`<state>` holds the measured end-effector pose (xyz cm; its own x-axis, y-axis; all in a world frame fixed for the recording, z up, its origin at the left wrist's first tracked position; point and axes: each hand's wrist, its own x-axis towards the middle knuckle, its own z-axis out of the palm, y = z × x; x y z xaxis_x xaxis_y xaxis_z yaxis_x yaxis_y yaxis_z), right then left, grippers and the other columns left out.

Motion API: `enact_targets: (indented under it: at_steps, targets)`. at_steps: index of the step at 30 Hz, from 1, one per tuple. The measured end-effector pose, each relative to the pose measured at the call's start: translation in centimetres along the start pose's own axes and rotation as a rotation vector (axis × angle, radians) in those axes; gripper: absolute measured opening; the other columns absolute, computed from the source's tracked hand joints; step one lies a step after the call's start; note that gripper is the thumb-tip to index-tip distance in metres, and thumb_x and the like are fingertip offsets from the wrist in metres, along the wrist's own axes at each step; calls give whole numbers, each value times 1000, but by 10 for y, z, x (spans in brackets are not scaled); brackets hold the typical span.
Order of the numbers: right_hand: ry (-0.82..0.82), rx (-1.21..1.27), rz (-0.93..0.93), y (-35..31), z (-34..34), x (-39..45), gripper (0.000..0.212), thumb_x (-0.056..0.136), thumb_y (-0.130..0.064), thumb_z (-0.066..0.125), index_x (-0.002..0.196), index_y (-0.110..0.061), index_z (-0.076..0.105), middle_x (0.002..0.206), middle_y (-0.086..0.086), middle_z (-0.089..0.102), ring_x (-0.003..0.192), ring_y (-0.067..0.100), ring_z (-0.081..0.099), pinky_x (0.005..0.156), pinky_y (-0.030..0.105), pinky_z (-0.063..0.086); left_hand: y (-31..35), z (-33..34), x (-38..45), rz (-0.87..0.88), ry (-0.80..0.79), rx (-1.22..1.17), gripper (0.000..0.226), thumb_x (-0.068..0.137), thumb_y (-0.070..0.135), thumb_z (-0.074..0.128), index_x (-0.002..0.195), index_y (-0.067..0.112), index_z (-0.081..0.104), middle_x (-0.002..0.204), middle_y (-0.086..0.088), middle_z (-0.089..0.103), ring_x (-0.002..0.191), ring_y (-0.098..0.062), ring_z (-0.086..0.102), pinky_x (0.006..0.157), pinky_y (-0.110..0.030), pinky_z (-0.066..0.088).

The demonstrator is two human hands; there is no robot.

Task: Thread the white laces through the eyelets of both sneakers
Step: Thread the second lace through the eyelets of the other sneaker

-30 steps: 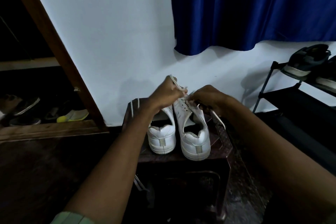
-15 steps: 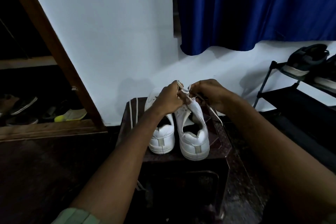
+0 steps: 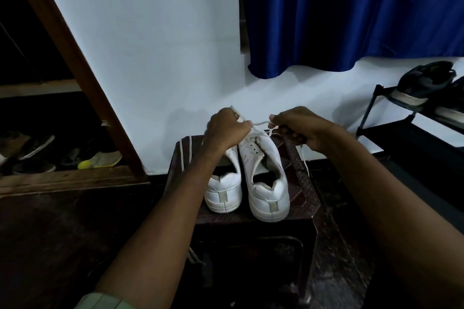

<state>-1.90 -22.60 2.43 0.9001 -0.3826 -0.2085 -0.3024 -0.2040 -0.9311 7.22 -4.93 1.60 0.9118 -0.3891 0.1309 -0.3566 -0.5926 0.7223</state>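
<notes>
Left of the table [image 3: 305,204]: dark shelf of shoes [image 3: 37,150] low against the wall. Draped over the table's left edge: a loose white lace [image 3: 185,155]. On the table, heels toward the camera: left sneaker [image 3: 223,190] touching right sneaker [image 3: 266,183]. Above their toes: left hand [image 3: 226,130], grip curled tight on one end of a white lace [image 3: 259,123]; right hand [image 3: 296,126], grip pinching the same lace, tail dangling below. Right of the table: black rack [image 3: 381,128] with dark shoes.
</notes>
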Motion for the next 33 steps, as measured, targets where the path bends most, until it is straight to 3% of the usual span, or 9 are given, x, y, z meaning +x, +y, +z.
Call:
enact_targets:
  at_steps: [3, 7, 15, 17, 20, 22, 25, 28, 33]
  targets:
    - [-25, 38, -37, -4, 10, 0, 22, 100, -25, 65, 89, -7, 73, 60, -3, 50, 47, 7, 32, 40, 20, 25, 19, -3, -5, -143, -163, -356, 31, 99, 43, 60, 92, 14, 70, 79, -3, 78, 41, -3, 54, 50, -22, 37]
    - [-80, 95, -89, -5, 17, -2, 11, 100, -19, 63, 94, -10, 65, 64, -1, 51, 49, 7, 31, 42, 21, 22, 18, 4, -6, -146, -227, -520, 22, 98, 29, 67, 82, 15, 71, 69, 3, 64, 46, -7, 42, 41, -18, 30]
    - [-268, -68, 2, -4, -16, -5, 26, 103, -24, 59, 105, -5, 77, 59, -6, 42, 49, 7, 28, 44, 21, 21, -15, -5, 19, -292, 250, -558, 18, 84, 14, 51, 65, 12, 53, 58, -1, 47, 52, -23, 39, 49, -25, 29]
    - [-193, -62, 65, -2, -25, -4, 24, 103, -22, 59, 98, -5, 75, 58, -5, 41, 47, 7, 25, 44, 21, 20, -22, -10, 19, -319, 246, -421, 17, 86, 15, 52, 79, 5, 65, 69, -2, 59, 60, -23, 52, 50, -24, 35]
    - [-31, 40, 129, 5, -22, 2, 21, 103, -14, 55, 94, -4, 71, 57, -2, 45, 40, 7, 26, 40, 19, 20, -23, -12, 13, -255, 225, -15, 39, 87, 29, 59, 119, 5, 57, 115, -7, 55, 90, -29, 56, 78, -31, 42]
    - [15, 293, 131, 6, -8, 7, 19, 103, -4, 45, 94, -6, 62, 63, 2, 52, 39, 6, 30, 37, 19, 22, -16, -13, 10, -192, 233, 121, 40, 90, 34, 63, 118, 6, 59, 117, -11, 56, 97, -34, 59, 80, -34, 43]
    - [-69, 792, 122, -1, 10, 13, 23, 101, 6, 30, 96, -10, 46, 71, 6, 57, 43, 7, 37, 38, 18, 26, -3, -11, 13, -145, -46, -204, 37, 95, 43, 65, 96, 6, 67, 84, -5, 68, 65, -23, 58, 56, -26, 38]
    - [-134, 1117, 116, -7, 18, 16, 26, 101, 9, 25, 108, -11, 40, 75, 8, 58, 46, 8, 42, 49, 17, 34, 11, -3, 1, -114, -470, -530, 32, 100, 39, 67, 108, 8, 67, 85, 2, 72, 49, -6, 34, 39, -18, 22]
    - [-30, 1029, 36, -8, 20, 13, 27, 101, 10, 35, 116, -11, 45, 83, 12, 66, 62, 15, 56, 49, 25, 45, 9, 24, 0, -65, -487, -612, 28, 98, 23, 73, 113, 9, 54, 86, -9, 60, 47, -3, 35, 42, -17, 26]
